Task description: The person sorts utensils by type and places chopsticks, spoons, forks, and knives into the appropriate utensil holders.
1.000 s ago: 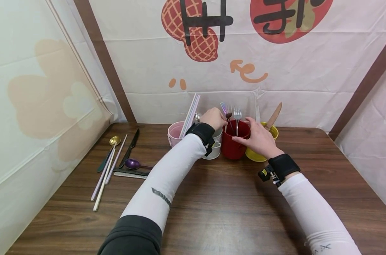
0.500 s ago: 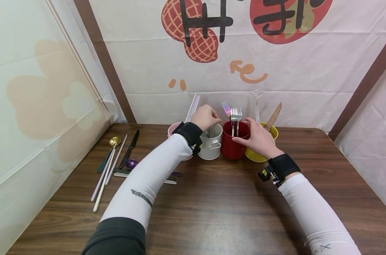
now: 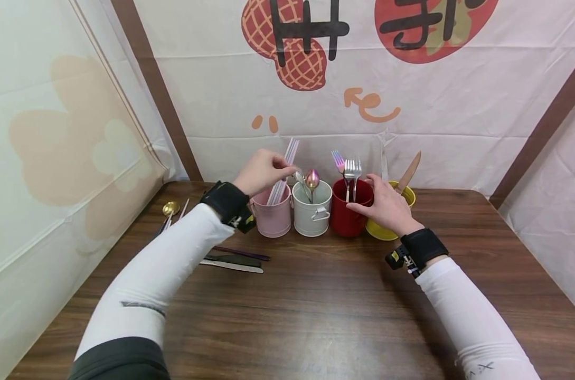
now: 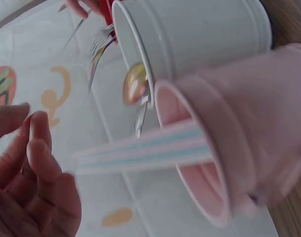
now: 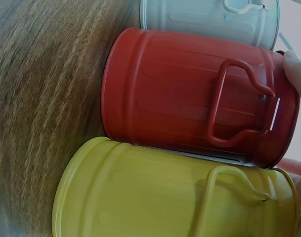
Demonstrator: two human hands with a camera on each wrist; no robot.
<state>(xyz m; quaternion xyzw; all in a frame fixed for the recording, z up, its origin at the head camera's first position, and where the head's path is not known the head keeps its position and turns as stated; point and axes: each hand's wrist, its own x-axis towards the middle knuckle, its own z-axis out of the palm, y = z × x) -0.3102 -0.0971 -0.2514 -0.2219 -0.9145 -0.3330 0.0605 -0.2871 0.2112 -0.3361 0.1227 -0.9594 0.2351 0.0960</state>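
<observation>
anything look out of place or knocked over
Nothing looks knocked over, but a gold round-bowled metal spoon and a flat silver metal utensil lie loose on the brown wooden table, perhaps odd because a pink-gold metal spoon stands in the white cylindrical metal bucket.

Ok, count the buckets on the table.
4 along the back of the table, left to right: pink bucket, white bucket, red bucket and yellow bucket, the last partly hidden by the right hand.
</observation>
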